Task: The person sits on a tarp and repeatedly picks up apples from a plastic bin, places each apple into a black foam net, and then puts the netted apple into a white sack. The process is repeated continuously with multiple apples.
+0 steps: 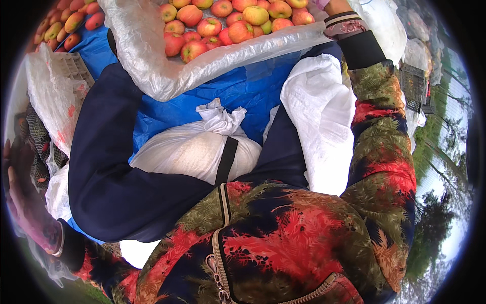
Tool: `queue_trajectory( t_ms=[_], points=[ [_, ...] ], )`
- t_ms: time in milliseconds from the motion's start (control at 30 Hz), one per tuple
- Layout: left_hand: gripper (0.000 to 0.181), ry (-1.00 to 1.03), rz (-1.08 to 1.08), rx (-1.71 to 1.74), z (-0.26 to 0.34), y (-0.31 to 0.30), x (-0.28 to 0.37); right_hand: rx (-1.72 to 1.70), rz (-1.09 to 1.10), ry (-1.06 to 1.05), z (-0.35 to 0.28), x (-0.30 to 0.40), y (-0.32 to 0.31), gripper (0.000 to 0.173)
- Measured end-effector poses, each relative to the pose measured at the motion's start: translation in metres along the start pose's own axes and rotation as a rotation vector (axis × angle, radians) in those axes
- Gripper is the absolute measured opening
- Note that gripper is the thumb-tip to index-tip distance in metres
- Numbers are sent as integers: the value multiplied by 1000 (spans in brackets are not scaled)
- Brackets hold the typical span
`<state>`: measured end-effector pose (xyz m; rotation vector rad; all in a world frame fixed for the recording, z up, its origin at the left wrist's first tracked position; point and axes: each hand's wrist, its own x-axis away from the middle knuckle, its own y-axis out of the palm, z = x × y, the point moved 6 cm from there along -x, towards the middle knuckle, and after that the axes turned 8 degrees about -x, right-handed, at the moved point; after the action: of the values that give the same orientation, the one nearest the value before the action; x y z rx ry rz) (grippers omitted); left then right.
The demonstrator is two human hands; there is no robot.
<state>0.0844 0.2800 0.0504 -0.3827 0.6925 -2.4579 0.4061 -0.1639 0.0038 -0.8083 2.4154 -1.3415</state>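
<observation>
At the left rim my left hand (pixel 32 212) reaches out with its fingers extended and apart. I see nothing held in it, though the fisheye rim darkens and stretches it. Beside it hang a clear plastic bag (pixel 57 262) and a dark mesh sack (pixel 38 140). At the top right only the wrist end of my right hand (pixel 339 7) shows; its fingers are cut off by the frame. That wrist is next to the plastic-lined rim (pixel 228 59) of a container of red and yellow apples (pixel 209 27).
A tied white sack (pixel 190 148) lies between my legs on a blue tarp (pixel 212 91). Another white woven sack (pixel 322 114) drapes over my right leg. Mangoes (pixel 74 22) lie at the upper left, near a plastic bag (pixel 53 95). Black crates (pixel 413 87) stand at the right.
</observation>
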Motion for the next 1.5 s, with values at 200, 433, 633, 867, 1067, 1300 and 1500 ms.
queue_trajectory(
  t_ms=[200, 433, 633, 867, 1067, 1300, 1500],
  points=[
    [46, 296, -406, 59, 94, 72, 76, -188, 189, 161, 4, 161, -68, 34],
    [42, 707, -1242, -243, 181, 242, 164, 58, 100, 489, -19, 382, -35, 38],
    [76, 718, -922, -553, 112, 413, 154, -707, 86, 443, -116, 410, 56, 27],
    [41, 65, -1317, 700, 195, 466, 253, -577, 800, 665, -22, 498, 63, 41],
    [32, 168, -1589, 1095, 366, 433, 286, 194, 1071, 502, -35, 530, -86, 40],
    [24, 158, -1773, 1155, 390, 453, 299, -342, 956, 363, -30, 462, -48, 29],
    [25, 184, -1754, 1107, 386, 440, 305, 450, 208, 925, 61, 450, -8, 57]
  ],
)
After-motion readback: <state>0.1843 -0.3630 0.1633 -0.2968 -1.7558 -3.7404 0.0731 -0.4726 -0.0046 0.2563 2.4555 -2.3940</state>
